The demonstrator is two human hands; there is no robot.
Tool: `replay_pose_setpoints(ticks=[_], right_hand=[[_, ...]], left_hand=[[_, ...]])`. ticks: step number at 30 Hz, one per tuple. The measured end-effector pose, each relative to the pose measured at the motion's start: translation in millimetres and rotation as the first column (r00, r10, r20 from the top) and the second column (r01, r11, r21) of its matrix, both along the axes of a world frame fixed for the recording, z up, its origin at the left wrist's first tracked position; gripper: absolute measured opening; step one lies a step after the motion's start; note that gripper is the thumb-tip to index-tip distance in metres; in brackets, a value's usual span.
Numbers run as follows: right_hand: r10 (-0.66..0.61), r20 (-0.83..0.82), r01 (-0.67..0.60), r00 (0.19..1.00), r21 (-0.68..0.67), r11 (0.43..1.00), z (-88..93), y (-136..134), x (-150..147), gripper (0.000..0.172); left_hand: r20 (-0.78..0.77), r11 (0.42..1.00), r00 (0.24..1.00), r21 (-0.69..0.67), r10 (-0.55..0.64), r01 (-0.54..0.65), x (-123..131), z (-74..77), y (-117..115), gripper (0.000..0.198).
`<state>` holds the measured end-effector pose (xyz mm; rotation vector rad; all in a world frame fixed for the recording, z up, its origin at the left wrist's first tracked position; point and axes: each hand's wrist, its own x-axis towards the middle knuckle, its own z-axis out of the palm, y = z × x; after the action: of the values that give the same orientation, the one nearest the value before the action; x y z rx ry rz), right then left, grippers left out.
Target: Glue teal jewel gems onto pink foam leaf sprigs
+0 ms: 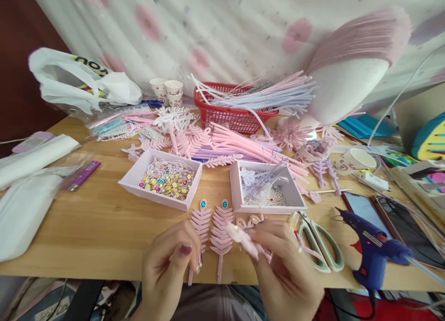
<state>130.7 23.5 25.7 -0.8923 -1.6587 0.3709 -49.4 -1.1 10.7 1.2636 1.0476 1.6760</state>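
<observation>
My left hand [170, 260] is curled near the table's front edge, thumb and fingers pinched by the stem of a pink chenille leaf [200, 228] with a teal gem on top. A second such leaf [221, 230] lies beside it. My right hand [283, 260] is closed on a small pale pink chenille piece [243, 237], held just above the wooden table [104, 223]. More small pink looped pieces [252, 220] lie behind my right hand.
Two white trays stand ahead: one with gold and coloured gems [163, 179], one with pearls and pins [266, 186]. Scissors [320, 242] and a blue glue gun [373, 251] lie right. A red basket [232, 110] of pipe cleaners, paper cups [168, 91] and two phones [389, 219] sit farther off.
</observation>
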Motion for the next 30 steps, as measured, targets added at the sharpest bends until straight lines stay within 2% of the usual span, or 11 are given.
replay_pose_setpoints(ticks=[3,8,12,17,20,23,27,30], right_hand=[[-0.117,0.182,0.082,0.976,0.187,0.979,4.0,2.8,9.2,0.038],[-0.158,0.287,0.089,0.945,0.241,0.966,4.4,3.2,12.9,0.032],[-0.187,0.312,0.1,0.932,0.273,0.957,5.7,1.7,11.0,0.031],[-0.233,0.357,0.122,0.905,0.306,0.944,10.0,1.0,13.6,0.032],[-0.286,0.388,0.161,0.876,0.324,0.932,9.8,0.1,15.8,0.032],[-0.332,0.405,0.199,0.852,0.337,0.92,7.4,-1.0,16.4,0.031],[-0.324,0.403,0.196,0.856,0.327,0.924,5.3,-2.0,15.2,0.028],[-0.306,0.404,0.178,0.862,0.324,0.929,5.8,-2.1,13.9,0.026]], left_hand=[[-0.103,0.995,0.99,0.036,0.097,-0.094,-10.4,-0.3,-1.0,0.036],[-0.258,0.984,0.952,0.108,0.166,-0.142,-29.9,-0.6,-2.1,0.007],[-0.323,0.982,0.928,0.097,0.184,-0.161,-37.1,-3.7,-5.5,0.009],[-0.218,0.97,0.951,-0.058,0.218,-0.236,-32.3,-7.1,-7.7,0.013],[-0.199,0.976,0.963,-0.089,0.18,-0.201,-27.5,-5.8,-7.7,0.015],[-0.229,0.983,0.97,-0.138,0.084,-0.117,-20.7,-3.5,-7.8,0.017],[-0.059,0.963,0.997,-0.27,-0.044,0.027,-8.9,-1.6,-7.2,0.018],[-0.02,0.956,0.994,-0.278,-0.103,0.094,-4.1,0.8,-4.4,0.025]])
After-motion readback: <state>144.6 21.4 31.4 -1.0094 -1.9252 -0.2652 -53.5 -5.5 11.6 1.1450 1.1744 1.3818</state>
